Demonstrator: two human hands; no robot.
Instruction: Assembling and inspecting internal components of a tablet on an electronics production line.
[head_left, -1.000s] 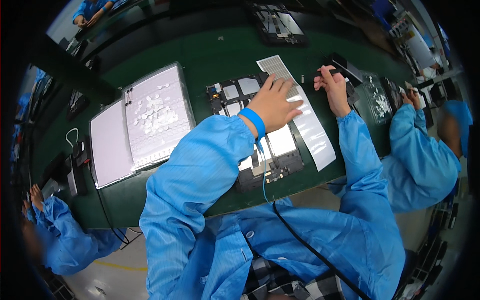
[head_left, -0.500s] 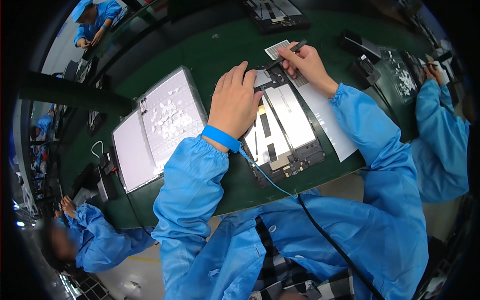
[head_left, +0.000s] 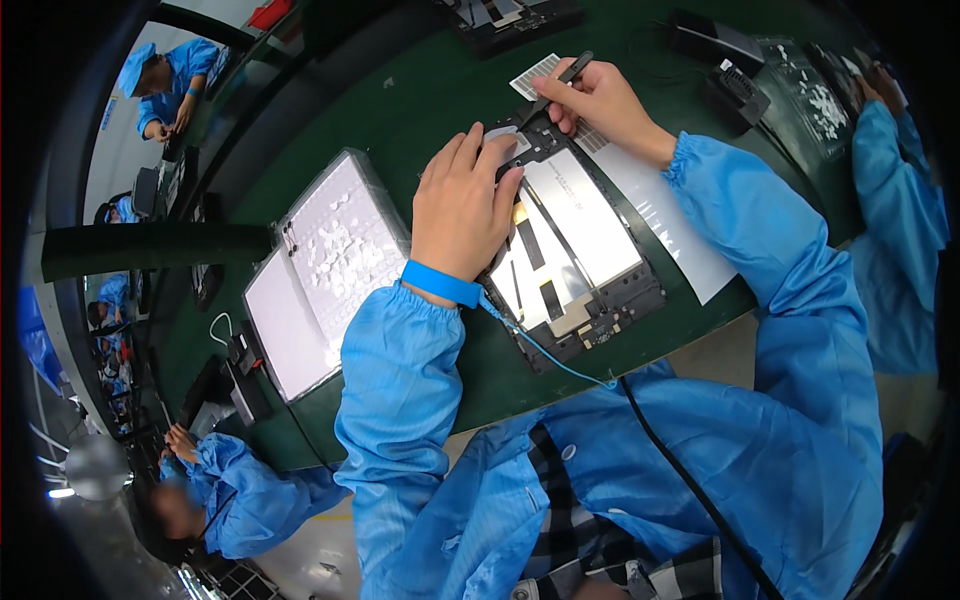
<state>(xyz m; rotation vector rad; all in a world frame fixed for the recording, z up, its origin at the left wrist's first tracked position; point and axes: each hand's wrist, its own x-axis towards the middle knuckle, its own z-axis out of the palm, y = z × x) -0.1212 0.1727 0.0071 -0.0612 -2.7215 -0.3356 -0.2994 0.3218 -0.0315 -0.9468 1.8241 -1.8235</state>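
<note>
An opened tablet lies tilted on the table before me, its silvery battery and black frame bare. My left hand, wearing a blue wrist strap, rests by its far left corner. The fingers are stretched out, their tips beside a small pale piece at that corner. My right hand is closed round a slim black tool, which looks like tweezers. Its tip points down at the tablet's far edge. Under the right hand lies a sheet of small stickers, partly hidden by the hand and tablet.
At left, an open clear-sleeved folder bears many loose white scraps. A black boxy device stands right, near a clear bag of white bits. Another opened device lies at the far edge. Co-workers in blue sit on both sides.
The view has shifted a little. The tool tip stays at the tablet's far edge, and my left fingers have bent slightly closer to the pale piece.
</note>
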